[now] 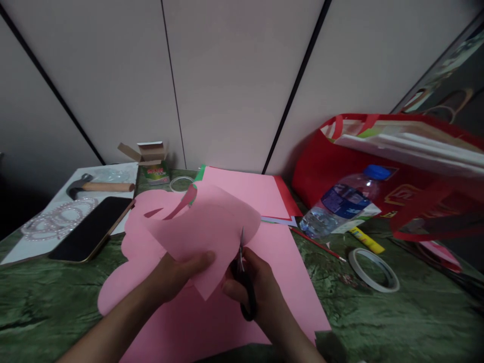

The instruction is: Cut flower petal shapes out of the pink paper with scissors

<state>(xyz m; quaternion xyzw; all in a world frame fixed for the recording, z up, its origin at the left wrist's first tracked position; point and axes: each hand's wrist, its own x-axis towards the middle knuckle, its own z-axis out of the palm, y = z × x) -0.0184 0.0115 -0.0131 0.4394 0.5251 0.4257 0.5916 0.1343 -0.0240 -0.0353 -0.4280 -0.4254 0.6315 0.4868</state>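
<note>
My left hand (177, 275) grips a sheet of pink paper (207, 217) by its lower left part, thumb on top and the other fingers hidden beneath. The sheet is lifted and curled, with a cut strip bending up at its upper left. Black-handled scissors (247, 295) are in my right hand (264, 287), fingers wrapped through the handles. Their blades point away from me and meet the sheet's right part. Underneath lie a large pink sheet (291, 282) and a pink piece with a scalloped edge (121, 287).
Left: a phone (93, 227), a hammer (108, 187), a beaded string (60, 217) and an opened box (157, 171). Behind: stacked coloured paper (242, 189). Right: a water bottle (340, 204), a red bag (313, 159), a pencil (317, 243), a yellow tube (366, 240) and a tape roll (372, 285).
</note>
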